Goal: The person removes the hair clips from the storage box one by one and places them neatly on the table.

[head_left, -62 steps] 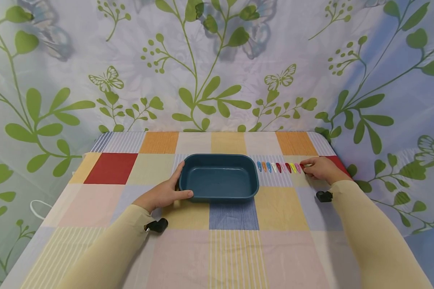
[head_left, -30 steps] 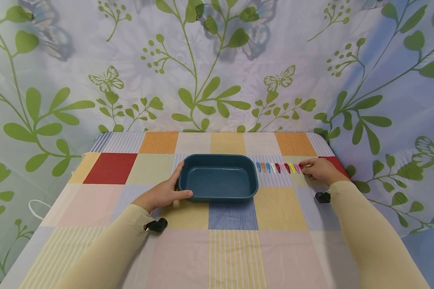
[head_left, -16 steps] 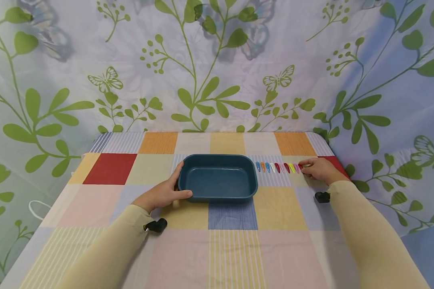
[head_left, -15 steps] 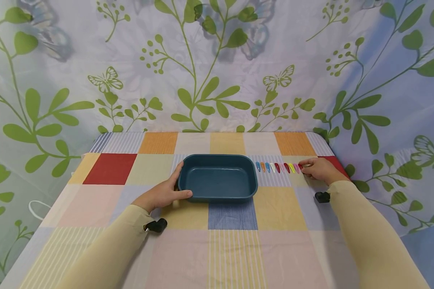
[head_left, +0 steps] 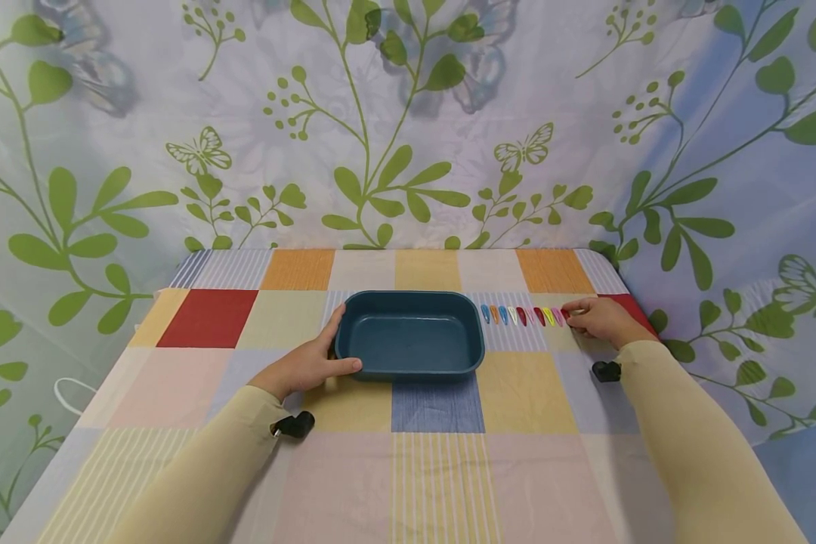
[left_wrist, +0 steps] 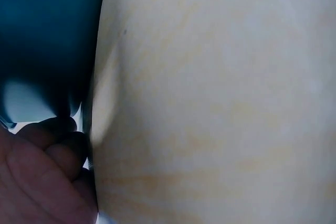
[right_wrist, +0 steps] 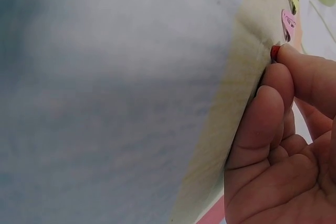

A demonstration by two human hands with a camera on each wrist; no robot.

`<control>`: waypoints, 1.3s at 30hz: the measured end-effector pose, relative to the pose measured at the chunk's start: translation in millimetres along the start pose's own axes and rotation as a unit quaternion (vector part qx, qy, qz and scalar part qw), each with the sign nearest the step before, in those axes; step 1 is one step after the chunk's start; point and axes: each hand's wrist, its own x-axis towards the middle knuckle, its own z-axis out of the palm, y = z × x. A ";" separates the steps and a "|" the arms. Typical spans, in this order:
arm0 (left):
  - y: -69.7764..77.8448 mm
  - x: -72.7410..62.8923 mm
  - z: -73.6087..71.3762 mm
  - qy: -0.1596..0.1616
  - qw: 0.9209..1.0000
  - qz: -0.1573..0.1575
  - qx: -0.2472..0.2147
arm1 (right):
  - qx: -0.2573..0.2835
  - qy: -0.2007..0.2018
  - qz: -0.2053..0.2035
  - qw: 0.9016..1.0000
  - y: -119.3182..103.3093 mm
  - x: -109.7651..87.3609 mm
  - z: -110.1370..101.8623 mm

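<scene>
A dark teal rectangular plastic box (head_left: 415,340) sits on the table with nothing in it. My left hand (head_left: 302,369) grips its left end, thumb over the front rim and fingers along the side; in the left wrist view, curled fingers (left_wrist: 65,153) show against the box wall. To the right of the box, several snap hair clips (head_left: 521,316) in blue, orange, white, red, yellow and pink lie in a row. At the row's right end, my right hand (head_left: 605,319) pinches a red hair clip (right_wrist: 274,52) between thumb and forefinger, close over the cloth. Most of that clip is hidden by the fingertips.
A patchwork-patterned cloth (head_left: 442,483) covers the table. Behind and on both sides hangs a leaf-print curtain (head_left: 408,136). A white cord loop (head_left: 68,393) shows past the table's left edge. Black wrist cameras (head_left: 294,425) sit below both sleeve cuffs.
</scene>
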 end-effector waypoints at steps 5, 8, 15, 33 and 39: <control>0.3 -1.7 0.1 0.000 1.000 0.003 0.000 | -0.001 0.003 0.009 1.000 -3.2 -3.1 -1.8; 0.7 -3.2 0.1 0.002 1.000 0.004 0.006 | -0.003 0.003 0.001 1.000 -3.4 -4.6 -3.0; 3.7 -6.6 -0.7 0.014 1.000 0.007 0.014 | 0.006 -0.007 -0.023 1.000 -4.0 -10.0 -7.3; 13.8 -10.0 -2.6 0.026 0.997 -0.010 0.072 | -0.088 0.128 -0.156 0.976 -81.8 -48.5 18.4; 21.9 -13.8 -4.3 0.025 0.996 -0.009 0.087 | -0.123 0.144 -0.200 0.961 -111.7 -63.7 35.0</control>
